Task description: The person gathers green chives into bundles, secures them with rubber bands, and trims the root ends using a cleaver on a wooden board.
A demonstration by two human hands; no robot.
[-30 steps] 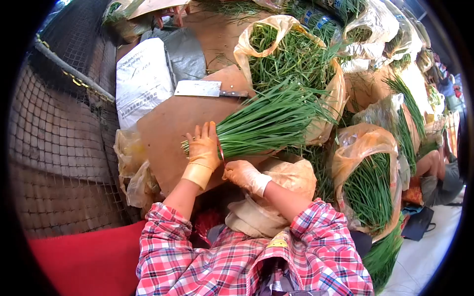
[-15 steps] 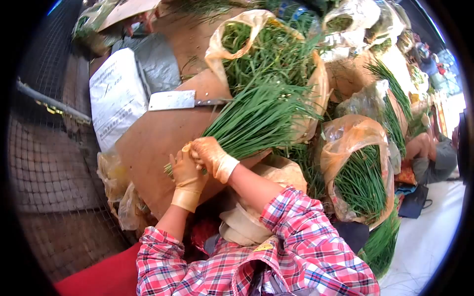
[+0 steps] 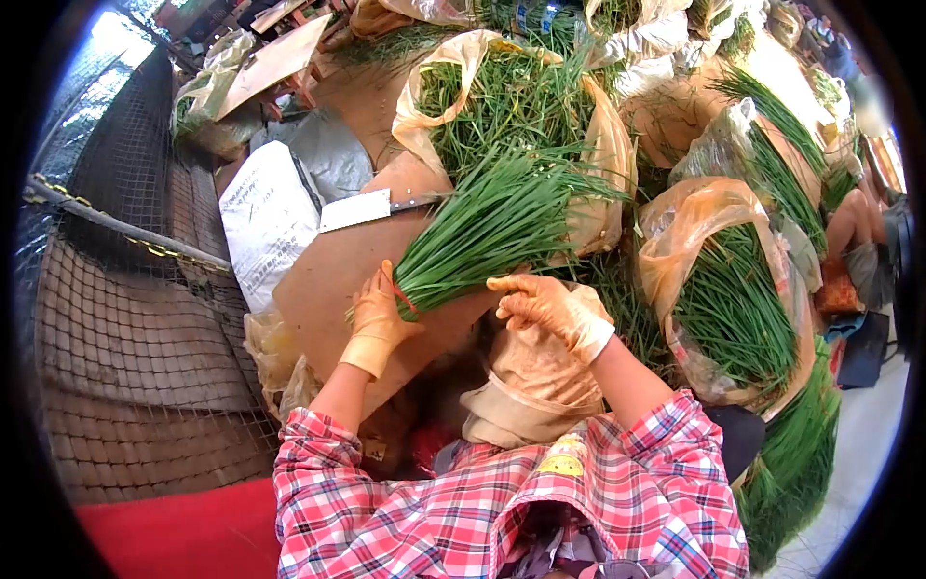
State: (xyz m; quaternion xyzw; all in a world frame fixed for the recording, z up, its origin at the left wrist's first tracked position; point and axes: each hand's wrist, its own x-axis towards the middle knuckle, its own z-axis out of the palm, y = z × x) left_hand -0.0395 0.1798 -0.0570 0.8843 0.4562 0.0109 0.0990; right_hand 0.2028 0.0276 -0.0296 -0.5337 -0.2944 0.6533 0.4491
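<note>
A bunch of long green chives (image 3: 497, 217) lies across a brown board (image 3: 333, 275), its leaves fanning toward the upper right. A red band (image 3: 403, 297) circles it near the stem ends. My left hand (image 3: 381, 314), in a pale orange glove, grips the stem ends beside the band. Apart from the bunch, to its lower right, my gloved right hand (image 3: 550, 311) holds nothing visible; its index finger points out and the other fingers are partly bent. Behind the bunch lies a cleaver (image 3: 357, 209), its dark handle end partly under the leaves.
An open orange plastic bag (image 3: 451, 77) of loose greens stands beyond the bunch. At right is another bag (image 3: 666, 236) of chives, with more chives (image 3: 796, 463) below it. A white printed sack (image 3: 265, 222) lies left, near a mesh fence (image 3: 145, 338). A person's leg (image 3: 851, 224) shows far right.
My hands, together at the stem ends before, have separated. The right hand moved right, away from the stems; the left stays there. The red band now shows around the bunch. The view has shifted.
</note>
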